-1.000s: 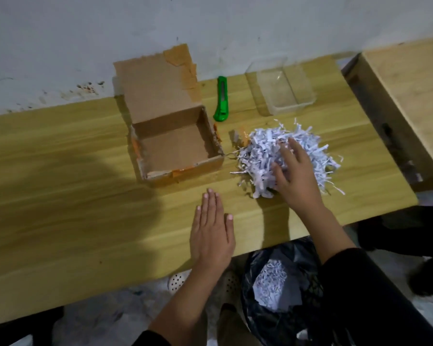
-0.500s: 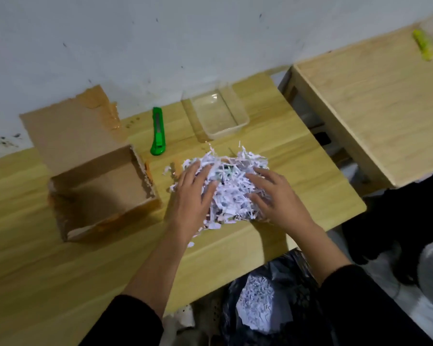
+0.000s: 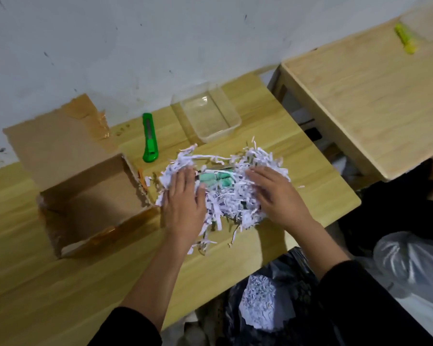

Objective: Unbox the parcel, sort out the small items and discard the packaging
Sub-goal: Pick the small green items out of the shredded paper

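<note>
1. Head view, against half a second ago: both hands have spread apart across the shreds [image 3: 225,196], parting the pile down the middle. A green item [image 3: 216,179] now shows in the gap, where only a hint of it showed before. The box [image 3: 85,196], knife [image 3: 149,138] and tray [image 3: 208,116] have not moved on the table.
2. Surface and room: a pale wood table [image 3: 60,283] stands against a scuffed white wall [image 3: 160,46]. The open box sits left of the pile, its flap raised toward the wall. The green knife lies between box and tray; the clear tray stands behind the pile, near the wall. A second table [image 3: 372,96] stands to the right, with a yellow object [image 3: 406,42] at its far end. Below the near edge, a black bag [image 3: 285,308] holds more shreds.
3. Fingers: the left hand [image 3: 183,208] lies flat on the pile's left side, fingers loosely spread, grasping nothing. The right hand [image 3: 278,196] presses on the right side, fingers splayed and slightly curled into the paper, also gripping nothing. The green item lies between the two hands, just beyond the left thumb, partly under strips.
</note>
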`<move>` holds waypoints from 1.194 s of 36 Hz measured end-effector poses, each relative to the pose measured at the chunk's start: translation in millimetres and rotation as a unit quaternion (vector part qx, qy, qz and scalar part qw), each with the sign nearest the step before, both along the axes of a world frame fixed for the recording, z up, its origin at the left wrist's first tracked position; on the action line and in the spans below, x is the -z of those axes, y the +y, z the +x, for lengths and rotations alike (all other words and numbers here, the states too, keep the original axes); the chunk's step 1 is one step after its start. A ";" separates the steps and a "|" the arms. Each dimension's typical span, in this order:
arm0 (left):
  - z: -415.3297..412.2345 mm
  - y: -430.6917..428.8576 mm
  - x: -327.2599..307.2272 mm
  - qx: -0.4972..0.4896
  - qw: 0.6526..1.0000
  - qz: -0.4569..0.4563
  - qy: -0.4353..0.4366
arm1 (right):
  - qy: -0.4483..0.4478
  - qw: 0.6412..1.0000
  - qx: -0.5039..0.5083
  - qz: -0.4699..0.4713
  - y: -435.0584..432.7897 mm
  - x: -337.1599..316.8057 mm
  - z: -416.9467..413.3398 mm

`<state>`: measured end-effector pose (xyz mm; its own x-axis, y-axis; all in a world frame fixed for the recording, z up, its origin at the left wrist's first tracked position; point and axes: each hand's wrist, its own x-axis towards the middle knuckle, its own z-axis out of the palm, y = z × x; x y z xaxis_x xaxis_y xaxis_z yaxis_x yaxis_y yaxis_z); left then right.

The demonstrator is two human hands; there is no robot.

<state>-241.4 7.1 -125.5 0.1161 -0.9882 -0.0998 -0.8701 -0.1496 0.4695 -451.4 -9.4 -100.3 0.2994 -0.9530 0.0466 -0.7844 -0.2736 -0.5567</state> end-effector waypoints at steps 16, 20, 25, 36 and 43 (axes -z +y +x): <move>12.9 -11.0 -9.1 -0.002 0.991 -0.068 0.116 | 0.017 0.996 -0.076 0.045 -26.0 -32.7 77.9; 18.4 -20.5 -5.0 -0.035 0.987 -0.028 0.155 | 0.051 0.992 -0.082 0.083 -38.2 -18.1 91.5; 16.8 -25.8 -9.9 -0.043 0.987 0.016 0.154 | 0.120 0.983 -0.068 0.117 -57.3 -19.8 92.0; 16.1 -31.9 -9.8 -0.031 0.989 0.042 0.140 | 0.082 0.992 -0.019 0.094 -65.2 -24.0 70.6; 1.4 -38.3 -17.0 -0.036 0.990 0.062 0.124 | -0.160 0.971 0.163 0.064 -55.2 -56.3 33.7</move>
